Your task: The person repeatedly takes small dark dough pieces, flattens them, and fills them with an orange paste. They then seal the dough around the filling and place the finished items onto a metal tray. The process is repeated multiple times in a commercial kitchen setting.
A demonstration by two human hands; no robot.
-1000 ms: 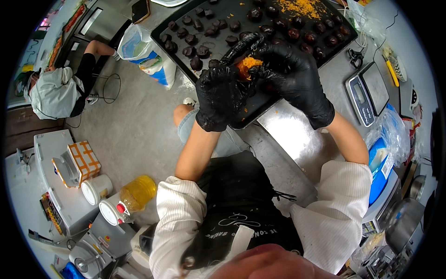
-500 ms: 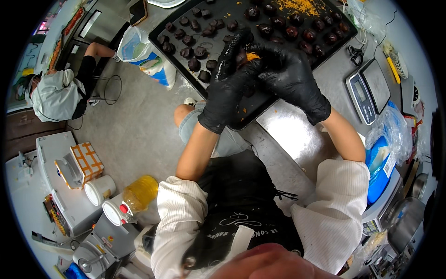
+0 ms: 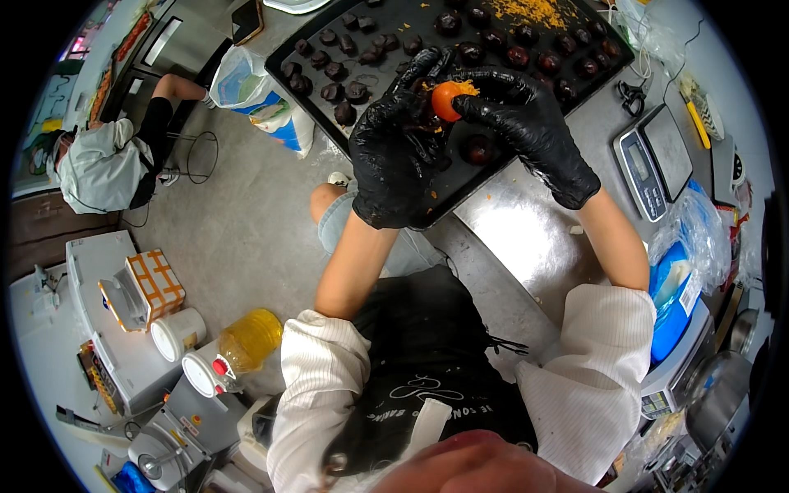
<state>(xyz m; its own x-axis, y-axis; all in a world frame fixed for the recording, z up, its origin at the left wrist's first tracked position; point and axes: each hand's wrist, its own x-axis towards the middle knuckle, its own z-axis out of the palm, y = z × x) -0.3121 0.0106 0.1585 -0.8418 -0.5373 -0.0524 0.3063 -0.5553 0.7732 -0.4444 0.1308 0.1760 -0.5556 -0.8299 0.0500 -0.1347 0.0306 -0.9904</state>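
Right hand [image 3: 526, 123], black-gloved: pinching orange ball [image 3: 446, 102] between thumb and fingers. Left hand [image 3: 389, 156], likewise gloved: cupped beside it, hold unclear. Beneath: black tray [image 3: 454, 186], dark balls [image 3: 518, 56].

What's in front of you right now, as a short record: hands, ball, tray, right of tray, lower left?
Left hand: black glove, cupped close to the ball; contact unclear
Right hand: black glove, thumb and fingers on the ball
Ball: orange, crumbs on top
Tray: black, with dark lumps, shiny dark balls, orange crumbs
Right of tray: scissors, scale
Lower left: bottle of yellow liquid
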